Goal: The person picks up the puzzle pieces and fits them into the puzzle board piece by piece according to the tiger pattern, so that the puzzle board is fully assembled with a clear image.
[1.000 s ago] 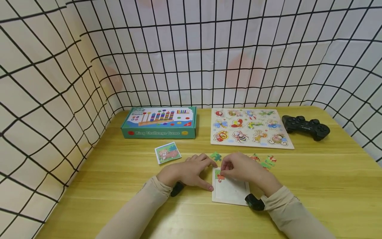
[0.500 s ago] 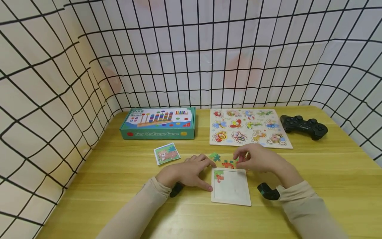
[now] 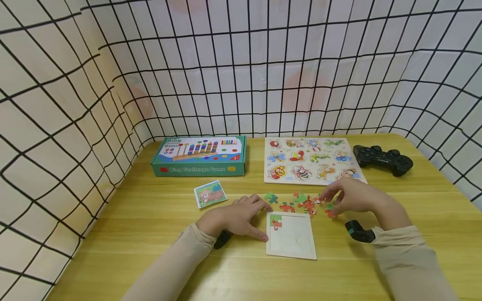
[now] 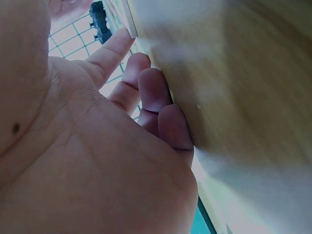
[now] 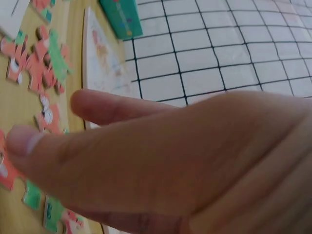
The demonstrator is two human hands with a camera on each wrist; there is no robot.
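Note:
A square wooden puzzle tray lies in front of the person. One green-and-red jigsaw piece sits in its upper left corner. The left hand rests on the table, its thumb and index finger touching the tray's left edge; a fingertip meets that edge in the left wrist view. Beyond the tray, the right hand hovers at the loose jigsaw pieces, thumb and index finger apart. In the right wrist view its thumb is close to a red piece; whether they touch is unclear.
A picture card lies left of the tray. Behind stand a green Ring Challenge Game box, an insect puzzle board and a black game controller. White grid-patterned cloth encloses the table's back and sides.
The right hand has left the piece in the tray's corner and moved right over the loose pieces, uncovering several of them. The left hand stays at the tray's edge.

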